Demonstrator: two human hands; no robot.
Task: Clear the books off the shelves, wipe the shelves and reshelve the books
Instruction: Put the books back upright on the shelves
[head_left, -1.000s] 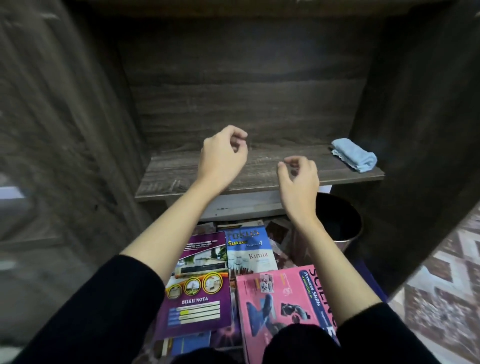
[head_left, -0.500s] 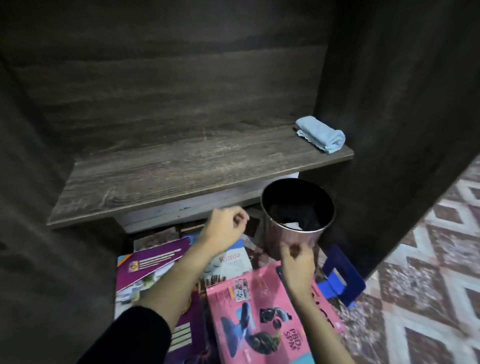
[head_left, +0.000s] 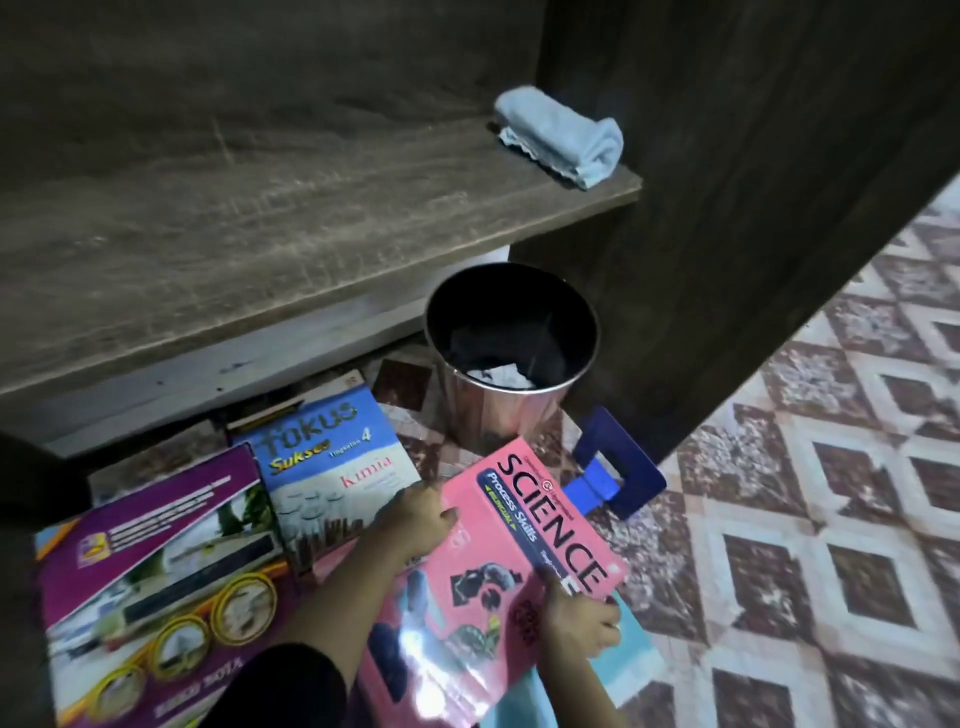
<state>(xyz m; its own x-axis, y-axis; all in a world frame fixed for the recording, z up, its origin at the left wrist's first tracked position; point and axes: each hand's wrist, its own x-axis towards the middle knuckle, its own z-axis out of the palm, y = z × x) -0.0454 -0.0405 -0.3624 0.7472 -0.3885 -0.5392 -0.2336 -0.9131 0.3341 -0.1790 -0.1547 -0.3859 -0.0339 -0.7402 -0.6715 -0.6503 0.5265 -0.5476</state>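
A pink Science book (head_left: 483, 587) lies tilted on the pile of books on the floor. My left hand (head_left: 415, 522) grips its left edge, thumb on the cover. My right hand (head_left: 579, 621) grips its right edge near the spine. Beside it lie a blue Fokus Kimia book (head_left: 332, 457) and a purple notes book (head_left: 150, 561). The dark wooden shelf (head_left: 234, 218) above holds no books. A folded light blue cloth (head_left: 563, 137) rests at its right end.
A shiny metal bin (head_left: 511, 364) with crumpled paper inside stands under the shelf's right end. A blue bookend (head_left: 613, 467) lies on the patterned tile floor (head_left: 805, 467). The dark cabinet side wall (head_left: 753, 182) rises on the right.
Both hands dropped from the shelf edge down to the floor pile and took hold of the pink Science book. The view tilted down and left.
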